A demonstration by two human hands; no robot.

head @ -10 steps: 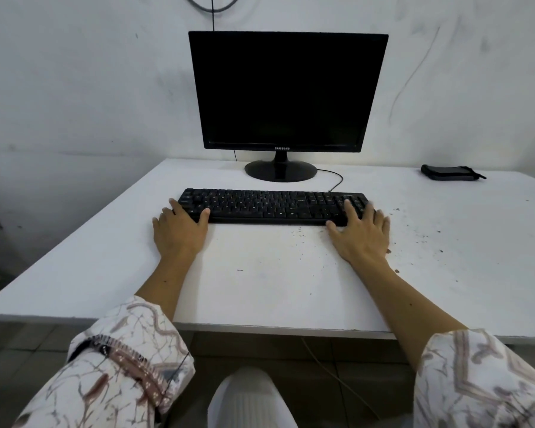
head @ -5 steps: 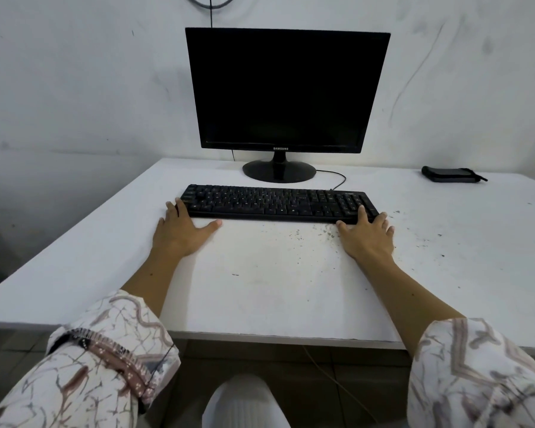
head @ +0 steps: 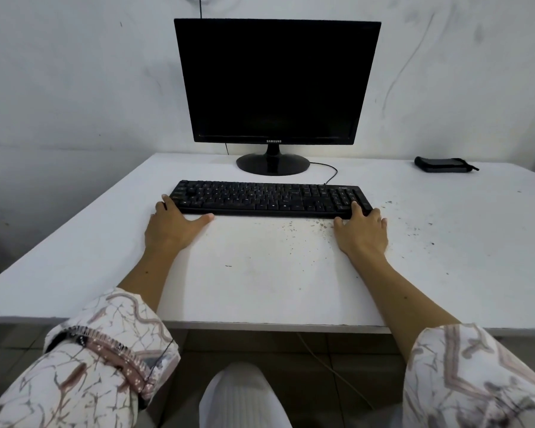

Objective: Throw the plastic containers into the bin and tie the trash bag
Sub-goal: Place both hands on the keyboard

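Note:
No plastic container, bin or trash bag is in view. My left hand point(head: 172, 225) lies flat on the white table point(head: 260, 279) at the left end of a black keyboard point(head: 269, 199), thumb stretched along its front edge. My right hand point(head: 362, 233) rests palm down at the keyboard's right end, fingertips touching its corner. Both hands hold nothing and their fingers are spread.
A black monitor point(head: 275, 81) with a dark screen stands behind the keyboard against the white wall. A small black pouch point(head: 443, 164) lies at the back right of the table. Dark crumbs point(head: 414, 230) speckle the table near my right hand. A cable point(head: 328, 362) hangs below the front edge.
The keyboard has slid away from me toward the monitor. Both hands have come off the keys and lie flat on the table at its ends.

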